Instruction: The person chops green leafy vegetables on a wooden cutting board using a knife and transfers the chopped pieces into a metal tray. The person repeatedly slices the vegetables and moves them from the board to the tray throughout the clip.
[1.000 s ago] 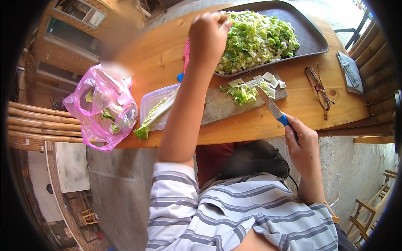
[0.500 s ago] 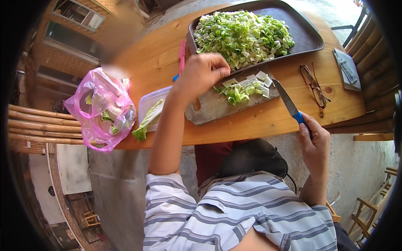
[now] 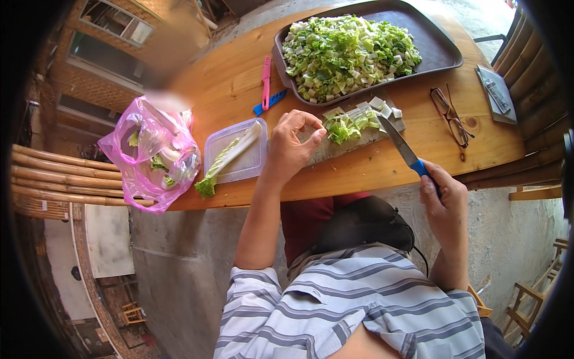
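My right hand (image 3: 444, 192) is wrapped round the blue handle of a kitchen knife (image 3: 402, 143). The blade's tip is at the right end of a pile of cut leafy cabbage (image 3: 353, 124) on a worn cutting board (image 3: 359, 143). Over the board's left part hovers my left hand (image 3: 293, 139), its fingers curled toward the thumb in a ring with nothing visible between them. Left of it, a long cabbage leaf (image 3: 232, 157) lies across a clear plastic container (image 3: 261, 152). Behind the board, chopped cabbage (image 3: 347, 57) is heaped in a dark tray (image 3: 439, 51).
A pink-handled tool (image 3: 266, 81) and a blue knife sheath (image 3: 270, 103) lie left of the tray. A pink plastic bag (image 3: 158, 155) with cabbage sits at the table's left edge. Eyeglasses (image 3: 449, 116) and a small packet (image 3: 495, 96) lie to the right.
My left hand has drawn back from the tray edge toward me, uncovering the container and blue sheath. The knife stays in my right hand, its tip still at the cut pile.
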The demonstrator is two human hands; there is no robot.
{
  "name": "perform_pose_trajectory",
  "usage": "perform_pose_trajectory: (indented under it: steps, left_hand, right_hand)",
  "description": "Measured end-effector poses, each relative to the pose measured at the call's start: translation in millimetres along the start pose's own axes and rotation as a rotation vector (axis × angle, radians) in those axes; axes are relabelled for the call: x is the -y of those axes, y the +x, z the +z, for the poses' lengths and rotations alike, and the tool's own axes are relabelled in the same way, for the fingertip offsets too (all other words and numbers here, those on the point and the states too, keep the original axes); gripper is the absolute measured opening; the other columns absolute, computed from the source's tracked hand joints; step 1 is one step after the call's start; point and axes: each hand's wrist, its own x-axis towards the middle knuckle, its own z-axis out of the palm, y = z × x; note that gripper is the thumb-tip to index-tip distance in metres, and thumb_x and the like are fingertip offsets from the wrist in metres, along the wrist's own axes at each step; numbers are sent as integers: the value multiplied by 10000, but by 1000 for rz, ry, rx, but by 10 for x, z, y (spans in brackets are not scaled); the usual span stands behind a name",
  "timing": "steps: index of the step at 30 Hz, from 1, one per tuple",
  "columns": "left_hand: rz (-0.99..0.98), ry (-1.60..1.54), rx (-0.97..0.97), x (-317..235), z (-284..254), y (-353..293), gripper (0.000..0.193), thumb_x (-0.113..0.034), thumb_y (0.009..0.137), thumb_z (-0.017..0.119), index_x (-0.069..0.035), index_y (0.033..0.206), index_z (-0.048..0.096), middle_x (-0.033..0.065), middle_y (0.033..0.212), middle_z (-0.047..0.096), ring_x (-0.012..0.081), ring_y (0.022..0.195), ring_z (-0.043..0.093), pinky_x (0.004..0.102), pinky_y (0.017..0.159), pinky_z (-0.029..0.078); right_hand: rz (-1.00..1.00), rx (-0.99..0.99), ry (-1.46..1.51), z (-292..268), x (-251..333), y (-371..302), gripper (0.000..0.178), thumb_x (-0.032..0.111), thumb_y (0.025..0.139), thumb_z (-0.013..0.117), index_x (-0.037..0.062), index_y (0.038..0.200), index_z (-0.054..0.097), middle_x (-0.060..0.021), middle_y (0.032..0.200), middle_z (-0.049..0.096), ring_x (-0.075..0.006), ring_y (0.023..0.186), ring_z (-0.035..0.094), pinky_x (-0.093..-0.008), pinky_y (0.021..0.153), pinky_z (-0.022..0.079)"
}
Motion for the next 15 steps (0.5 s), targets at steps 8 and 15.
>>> perform_pose_trajectory:
  steps: [8, 15]
  left_hand:
    - [132, 243, 31, 11, 104, -54, 196, -108, 822, 794, -105, 1014, 758, 25, 940, 659, 165, 890, 574, 297, 777, 467]
    - [-170, -37, 56, -1, -60, -132, 166, -97, 874, 748, -72, 1036, 771, 66, 928, 705, 184, 871, 606, 304, 736, 491]
  right_hand:
    - [16, 26, -9, 39, 11, -3, 272, 55, 955, 613, 12, 1216, 675, -84, 651, 546, -115, 564, 477, -275, 553, 409]
    - [42, 0, 8, 14, -98, -7, 267, 50, 951, 615, 10, 1207, 681, -82, 650, 547, -120, 571, 489, -281, 564, 419]
